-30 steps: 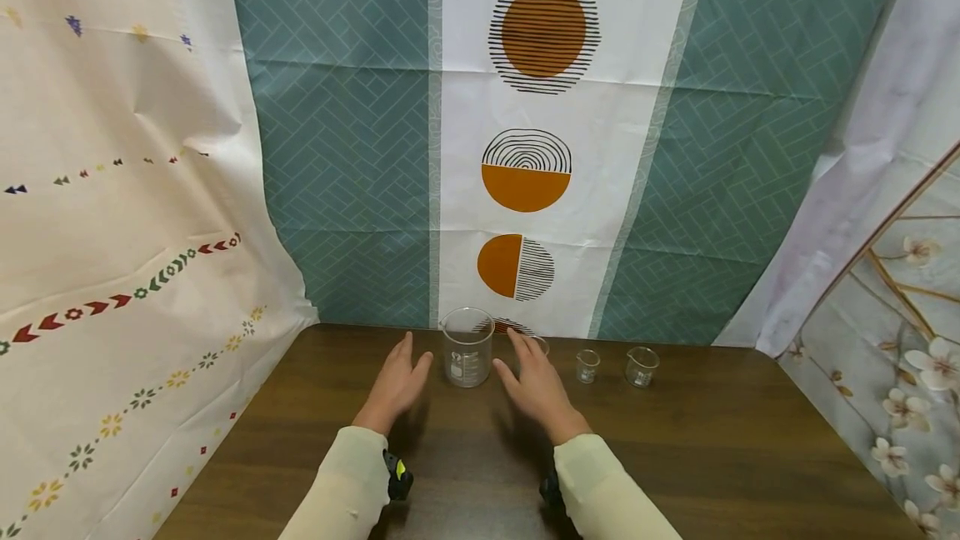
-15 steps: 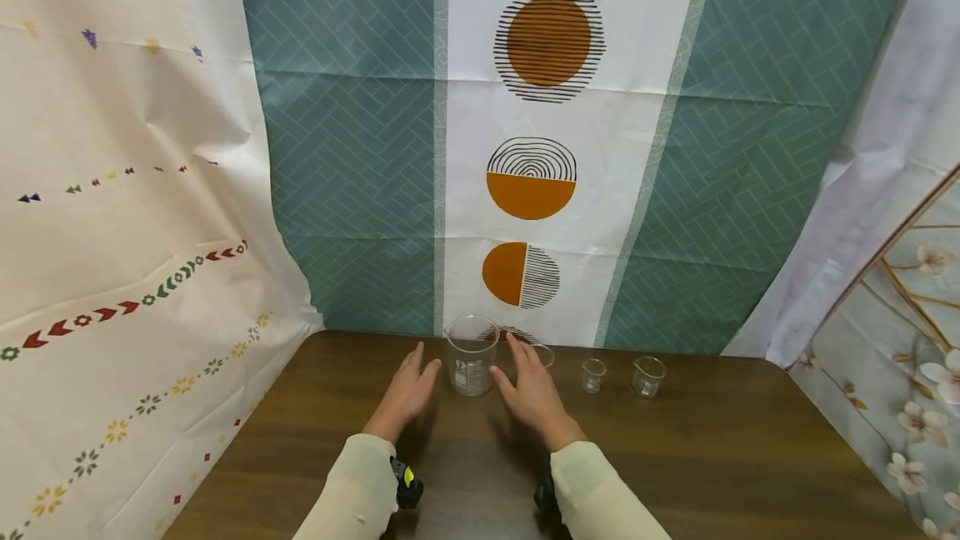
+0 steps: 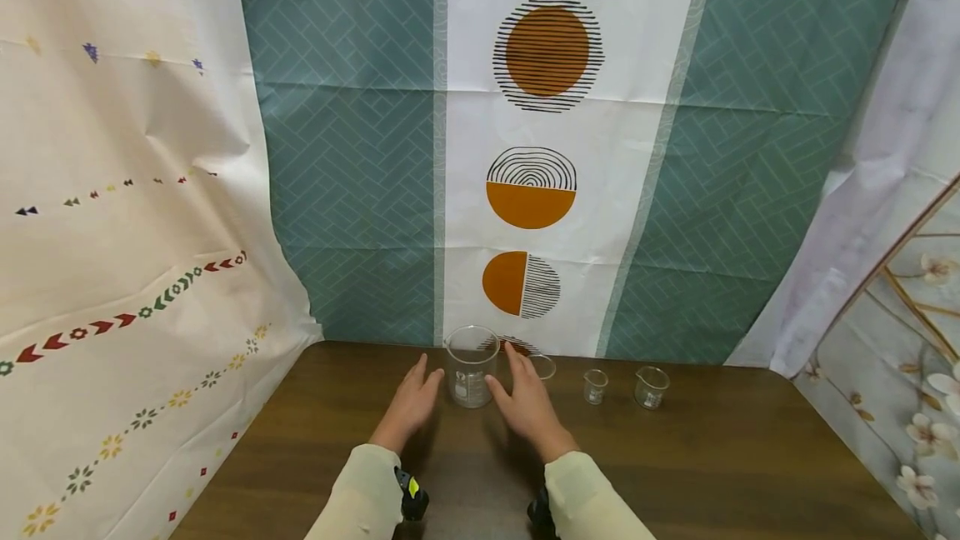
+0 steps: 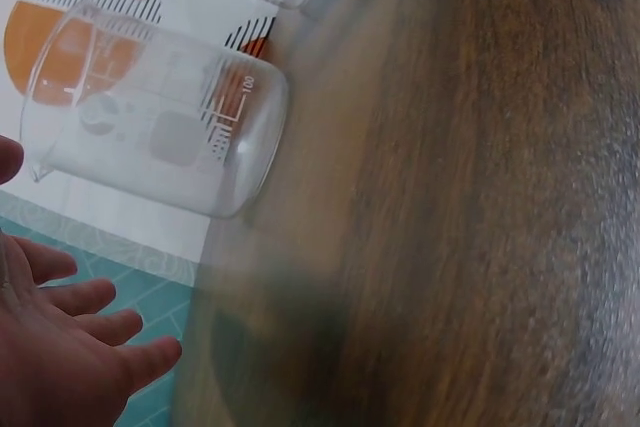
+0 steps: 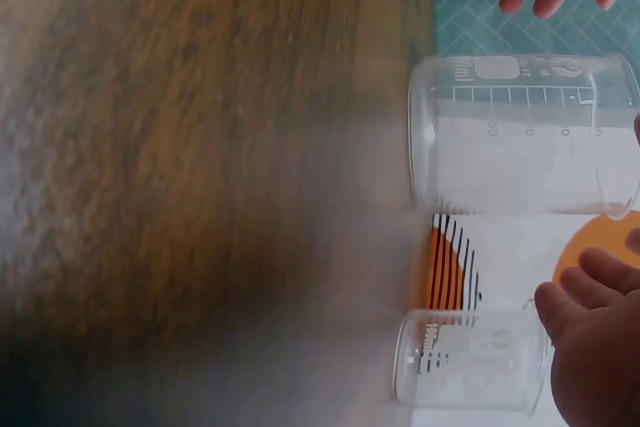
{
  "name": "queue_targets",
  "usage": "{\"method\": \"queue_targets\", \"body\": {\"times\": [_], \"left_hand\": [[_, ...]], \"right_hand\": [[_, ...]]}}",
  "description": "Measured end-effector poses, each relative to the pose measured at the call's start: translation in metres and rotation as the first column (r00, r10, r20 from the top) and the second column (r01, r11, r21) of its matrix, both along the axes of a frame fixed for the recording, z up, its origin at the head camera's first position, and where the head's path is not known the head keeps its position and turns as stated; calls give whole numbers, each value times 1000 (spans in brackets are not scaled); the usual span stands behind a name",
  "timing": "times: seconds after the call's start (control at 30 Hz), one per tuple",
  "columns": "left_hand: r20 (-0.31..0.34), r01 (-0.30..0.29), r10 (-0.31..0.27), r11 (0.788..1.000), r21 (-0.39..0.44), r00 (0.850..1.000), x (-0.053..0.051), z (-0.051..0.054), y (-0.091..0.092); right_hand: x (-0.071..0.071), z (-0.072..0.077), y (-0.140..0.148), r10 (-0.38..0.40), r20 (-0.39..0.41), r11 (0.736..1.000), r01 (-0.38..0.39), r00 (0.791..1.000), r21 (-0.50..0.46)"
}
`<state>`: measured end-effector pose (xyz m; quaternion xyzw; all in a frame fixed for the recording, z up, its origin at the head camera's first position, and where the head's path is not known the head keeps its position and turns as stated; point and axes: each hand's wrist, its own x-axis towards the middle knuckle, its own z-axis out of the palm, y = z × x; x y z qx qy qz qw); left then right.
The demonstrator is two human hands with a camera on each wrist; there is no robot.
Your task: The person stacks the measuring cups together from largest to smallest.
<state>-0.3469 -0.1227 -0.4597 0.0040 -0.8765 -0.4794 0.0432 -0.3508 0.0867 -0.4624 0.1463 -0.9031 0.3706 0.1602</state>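
Observation:
A large clear glass beaker (image 3: 470,382) stands upright near the back of the table, between my two hands. My left hand (image 3: 408,408) is just left of it, fingers extended, with a gap to the glass in the left wrist view. On the other side, my right hand (image 3: 527,407) has its fingers stretched forward, and its thumb overlaps the beaker's edge in the head view. In the right wrist view I see no contact between the right hand (image 5: 600,337) and the large beaker (image 5: 510,137). A smaller beaker (image 5: 470,362) stands behind the right hand, partly hidden in the head view.
Farther right on the brown wooden table (image 3: 675,473) are a tiny beaker (image 3: 595,390) and a slightly larger small beaker (image 3: 651,390). A patterned curtain (image 3: 345,190) hangs behind the table's back edge. Patterned cloths border the left and right.
Both hands have moved slightly inward toward the large beaker. The head view has tilted a little upward, so everything sits lower in it. The beakers stay in place.

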Motion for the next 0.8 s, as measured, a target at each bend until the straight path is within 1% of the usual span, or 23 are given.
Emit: {"method": "queue_targets", "body": {"times": [0.13, 0.2, 0.43, 0.67, 0.8], "left_hand": [[5, 2, -2, 1000, 2, 1000, 0, -3, 3], [0, 6, -6, 1000, 10, 1000, -2, -5, 5], [5, 39, -39, 998, 58, 999, -10, -9, 11], [-26, 71, -69, 992, 108, 997, -14, -15, 12], [-47, 96, -91, 989, 111, 995, -16, -16, 13]], "right_hand": [[-2, -1, -2, 4, 25, 1000, -3, 1000, -20], [-4, -1, -2, 5, 45, 1000, -4, 999, -27], [-9, 0, -4, 23, 80, 999, -19, 997, -50], [-13, 0, -5, 37, 137, 997, -27, 990, -75], [-16, -1, -6, 47, 162, 996, -34, 986, -86]]}}
